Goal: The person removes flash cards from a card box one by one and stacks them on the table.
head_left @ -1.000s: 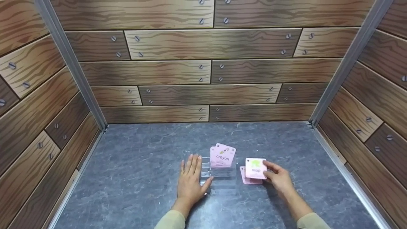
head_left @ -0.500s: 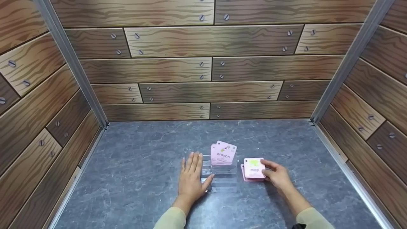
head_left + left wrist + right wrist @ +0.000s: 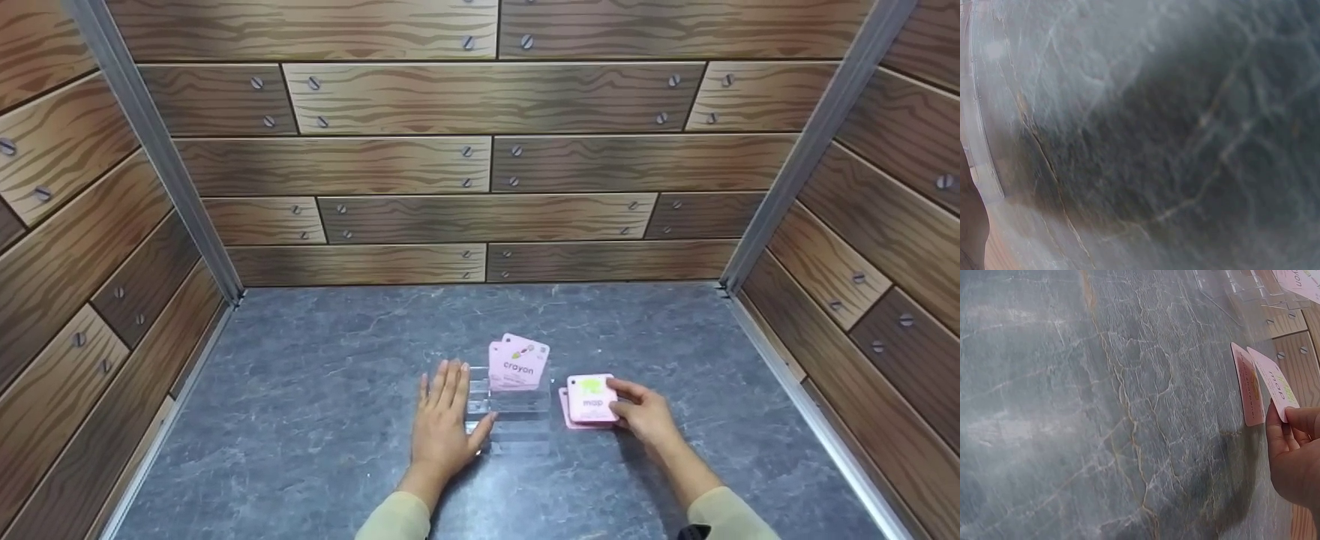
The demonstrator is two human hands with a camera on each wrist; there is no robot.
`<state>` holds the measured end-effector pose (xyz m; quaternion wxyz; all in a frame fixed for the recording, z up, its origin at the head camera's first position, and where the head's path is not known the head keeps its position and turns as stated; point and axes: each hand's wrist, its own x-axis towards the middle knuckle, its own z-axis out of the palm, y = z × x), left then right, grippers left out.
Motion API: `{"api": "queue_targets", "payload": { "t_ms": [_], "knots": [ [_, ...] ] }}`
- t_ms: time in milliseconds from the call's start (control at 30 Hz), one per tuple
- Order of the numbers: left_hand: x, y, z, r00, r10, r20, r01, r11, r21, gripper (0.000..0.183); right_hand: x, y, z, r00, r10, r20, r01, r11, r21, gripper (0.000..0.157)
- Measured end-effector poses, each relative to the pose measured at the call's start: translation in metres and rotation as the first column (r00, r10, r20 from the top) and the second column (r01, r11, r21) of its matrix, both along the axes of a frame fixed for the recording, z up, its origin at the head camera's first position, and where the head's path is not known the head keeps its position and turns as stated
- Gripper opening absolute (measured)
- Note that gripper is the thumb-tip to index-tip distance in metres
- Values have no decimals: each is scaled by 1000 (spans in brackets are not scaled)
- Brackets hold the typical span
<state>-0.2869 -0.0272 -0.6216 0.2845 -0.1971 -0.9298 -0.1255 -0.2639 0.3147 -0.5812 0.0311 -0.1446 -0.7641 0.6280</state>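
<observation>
My right hand (image 3: 646,414) pinches the right edge of a pink "map" flashcard (image 3: 591,397) between thumb and fingers. Beneath it lies a second pink flashcard (image 3: 1248,385) on the table, mostly covered in the head view but showing in the right wrist view. My left hand (image 3: 445,420) rests with straight fingers along the left side of a clear stepped plastic stand (image 3: 517,431), thumb across its front. In the stand's back slot a pink "crayon" flashcard (image 3: 519,364) leans tilted, with another pink card (image 3: 494,360) partly hidden behind it.
The grey marbled tabletop (image 3: 337,360) spreads around the stand and cards. Wood-plank panels (image 3: 405,165) close off the back and both sides, joined by metal corner posts (image 3: 154,142). A metal strip (image 3: 825,450) runs along the right edge.
The right hand has brought the "map" card lower and slightly left, over the card on the table. The left hand keeps its place at the stand. The head view has shifted a little.
</observation>
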Motion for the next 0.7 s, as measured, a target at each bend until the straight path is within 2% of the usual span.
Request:
{"api": "queue_targets", "payload": {
  "t_ms": [167,533,700],
  "knots": [
    [1,0,0,1000,-9,13,9,1000,1,93,0,-2,-3,1000,-16,-14,16,1000,-16,47],
    [1,0,-1,1000,-8,15,8,1000,1,92,-2,-4,-3,1000,1,16,-2,999,44,45],
    [1,-1,0,1000,2,23,-2,1000,-2,92,-4,-5,0,1000,9,19,-10,1000,19,47]
  ]
}}
